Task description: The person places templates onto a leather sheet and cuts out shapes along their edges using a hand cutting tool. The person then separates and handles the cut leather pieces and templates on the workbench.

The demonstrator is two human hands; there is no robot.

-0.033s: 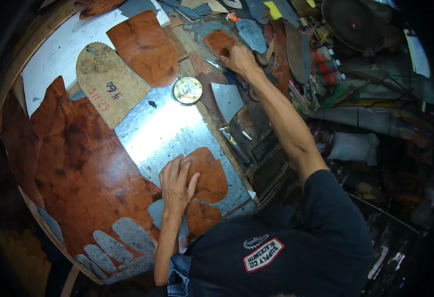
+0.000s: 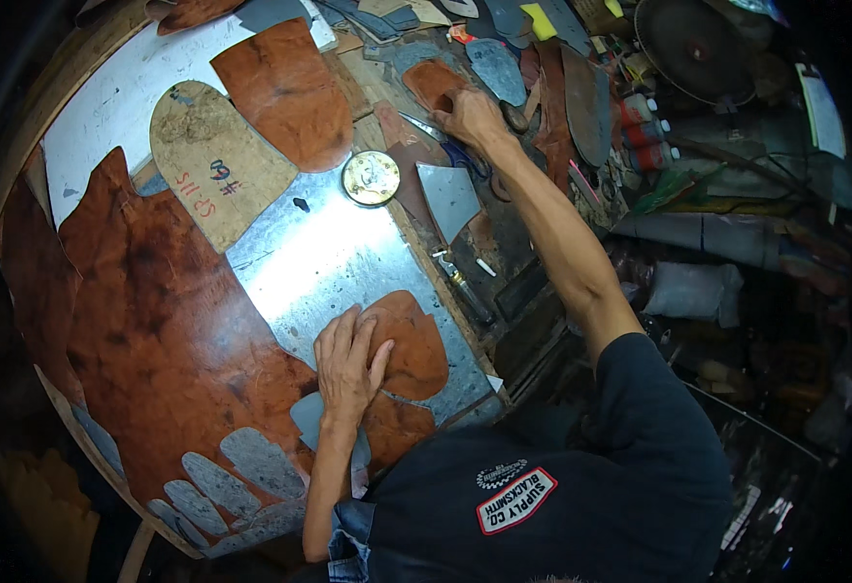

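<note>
My left hand lies flat with fingers slightly apart on the left edge of a rounded brown leather piece, over the shiny metal sheet. Just below it are a second brown leather piece and a grey piece partly under my wrist. My right arm stretches far out, and my right hand pinches the near edge of a small brown leather piece. Its fingertips are partly hidden. Beside that hand lie scissors, blades pointing left. A large mottled brown hide covers the left of the bench.
A marked tan template and a brown leather panel lie at the far side, near a round tin. Grey finger-shaped pieces rest at the hide's near edge. A knife-like tool and red bottles are to the right.
</note>
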